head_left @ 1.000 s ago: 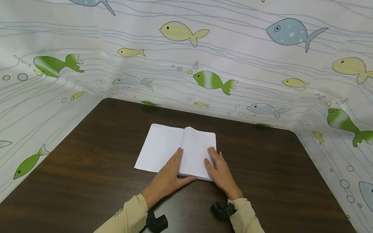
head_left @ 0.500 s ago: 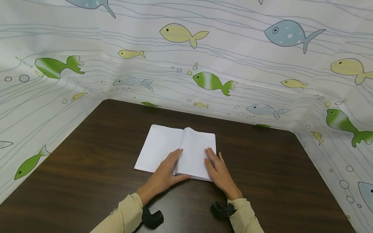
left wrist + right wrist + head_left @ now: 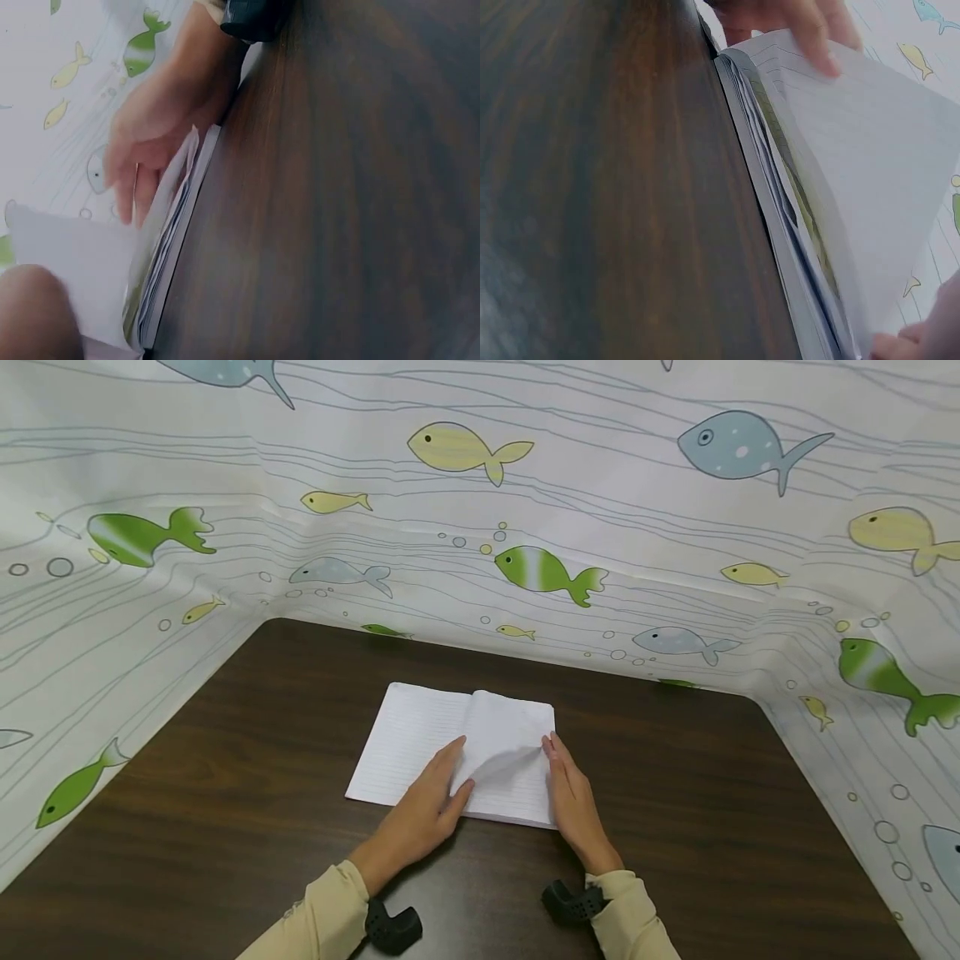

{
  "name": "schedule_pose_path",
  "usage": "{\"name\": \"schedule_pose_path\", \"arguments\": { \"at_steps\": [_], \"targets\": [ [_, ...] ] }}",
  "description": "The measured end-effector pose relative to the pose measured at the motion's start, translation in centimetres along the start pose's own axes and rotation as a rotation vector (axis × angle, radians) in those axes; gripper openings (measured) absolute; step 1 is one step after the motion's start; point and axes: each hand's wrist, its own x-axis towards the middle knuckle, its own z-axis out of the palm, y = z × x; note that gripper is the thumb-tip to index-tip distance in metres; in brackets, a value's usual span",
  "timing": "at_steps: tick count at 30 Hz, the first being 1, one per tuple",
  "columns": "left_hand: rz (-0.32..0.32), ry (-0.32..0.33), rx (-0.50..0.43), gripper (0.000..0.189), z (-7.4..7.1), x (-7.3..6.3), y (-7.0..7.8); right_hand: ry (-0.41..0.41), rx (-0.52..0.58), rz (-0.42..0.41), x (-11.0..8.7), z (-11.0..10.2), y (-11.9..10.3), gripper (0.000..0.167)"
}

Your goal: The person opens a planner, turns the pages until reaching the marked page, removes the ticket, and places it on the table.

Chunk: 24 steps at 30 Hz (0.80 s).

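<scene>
A lined notebook point(image 3: 420, 735) lies open on the dark wooden table. One page point(image 3: 501, 758) on its right side is lifted and curved, its near edge raised off the sheets below. My right hand point(image 3: 576, 797) is at the notebook's right edge and pinches the lifted page between thumb and fingertips. Over the lower middle of the notebook rests my left hand point(image 3: 420, 814), fingers extended, thumb near the raised page. In the right wrist view, the lifted page point(image 3: 870, 127) stands up between the left hand point(image 3: 795, 26) and the right fingertips point(image 3: 900, 345).
The brown table point(image 3: 247, 760) surrounds the notebook. White cloth walls point(image 3: 645, 527) printed with fish enclose its back and sides. A black wrist device point(image 3: 393, 928) sits at the left sleeve, another black wrist device point(image 3: 573, 902) at the right one.
The right hand has turned at the notebook's edge and taken the page, which now rises and curves. The left hand shifted slightly left, and its thumb moved up from the lower edge.
</scene>
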Motion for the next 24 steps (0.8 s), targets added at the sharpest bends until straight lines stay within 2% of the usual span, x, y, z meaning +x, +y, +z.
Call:
{"name": "schedule_pose_path", "arguments": {
  "at_steps": [2,5,8,10,11,13,15,18,21,23,24],
  "targets": [
    [-0.001,0.064,0.008,0.065,0.0,0.1,0.1,0.02,0.005,0.016,0.1,0.0,0.0,0.054],
    [0.013,0.223,0.062,0.07,0.1,0.3,0.2,0.011,-0.018,0.032,0.1,-0.1,0.1,0.056],
    [0.049,0.395,0.197,0.076,-0.1,0.6,0.0,-0.003,-0.045,0.043,0.2,-0.1,0.2,0.059],
    [0.072,0.451,0.313,0.082,-0.2,0.7,-0.1,-0.004,-0.06,0.039,0.2,-0.2,0.2,0.061],
    [0.087,0.457,0.366,0.083,-0.3,0.8,-0.2,-0.004,-0.065,0.037,0.2,-0.2,0.2,0.062],
    [0.101,0.419,0.433,0.081,-0.4,0.7,-0.3,-0.002,-0.072,0.037,0.2,-0.2,0.3,0.062],
    [0.102,0.331,0.445,0.07,-0.4,0.7,-0.3,-0.002,-0.079,0.036,0.2,-0.1,0.3,0.062],
    [0.059,0.123,0.441,0.051,-0.2,0.3,-0.3,0.003,-0.076,0.04,0.2,-0.1,0.2,0.062],
    [-0.014,-0.055,0.433,0.045,0.0,-0.2,-0.2,0.014,-0.066,0.044,0.2,-0.1,0.2,0.061],
    [-0.044,-0.11,0.437,0.045,0.2,-0.4,-0.2,0.022,-0.063,0.05,0.1,0.0,0.1,0.061],
    [-0.053,-0.112,0.435,0.045,0.2,-0.4,-0.2,0.025,-0.065,0.052,0.2,0.0,0.1,0.061]
  ]
}}
